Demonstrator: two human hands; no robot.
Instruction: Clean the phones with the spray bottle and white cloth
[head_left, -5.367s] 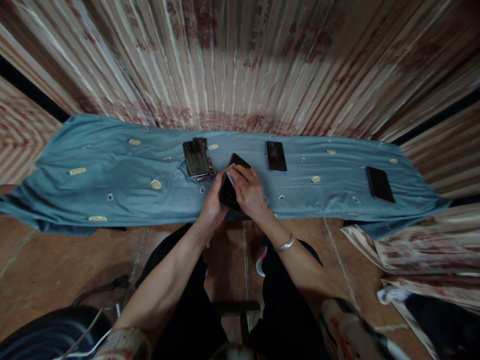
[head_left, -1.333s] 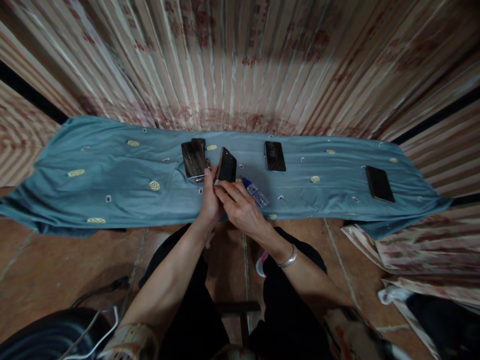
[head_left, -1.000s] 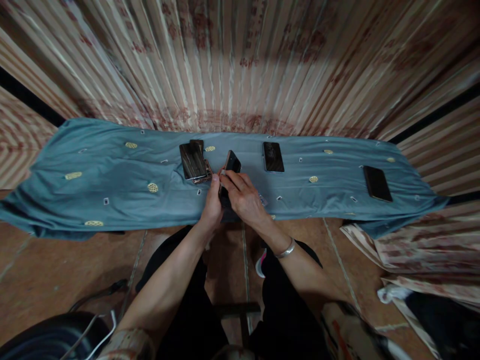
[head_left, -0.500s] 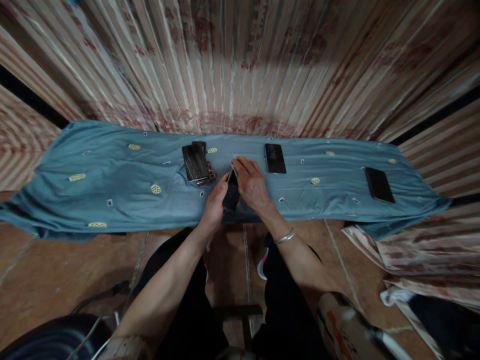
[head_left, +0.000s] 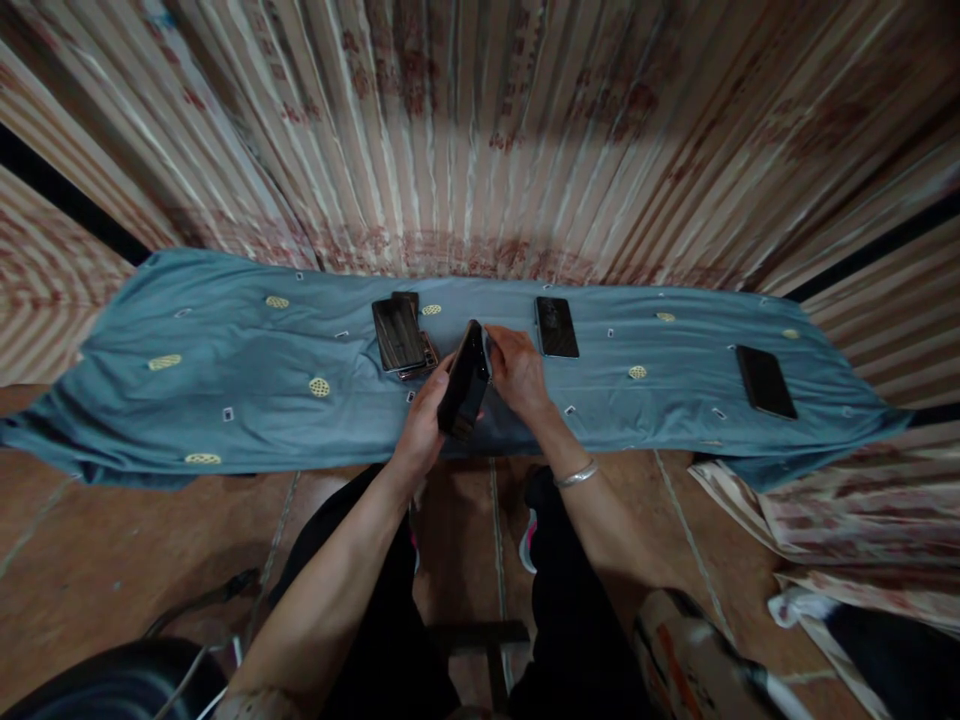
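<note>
My left hand [head_left: 425, 412] is closed around a dark, glossy phone [head_left: 463, 390], held tilted above the cloth near the table's front edge. At the phone's upper right edge, my right hand [head_left: 519, 370] has its fingers bent and pressed together. A thin greyish sliver shows by those fingertips; what it is I cannot make out. Left of the hands, a dark phone [head_left: 397, 335] lies on top of others, including one with a reddish-gold edge [head_left: 429, 352]. On the right lies another dark phone [head_left: 557, 327], screen up.
A blue cloth with yellow patches [head_left: 262, 380] covers the long, narrow table. A dark flat phone-like slab [head_left: 765, 382] lies toward its right end. Striped curtains [head_left: 480, 150] hang behind and at both sides. Below are a tiled floor and a black round object [head_left: 97, 685] with cables.
The phone has turned in my left hand, showing more of its glossy dark face. My right hand has shifted from over its top to its right edge. The view has tilted slightly.
</note>
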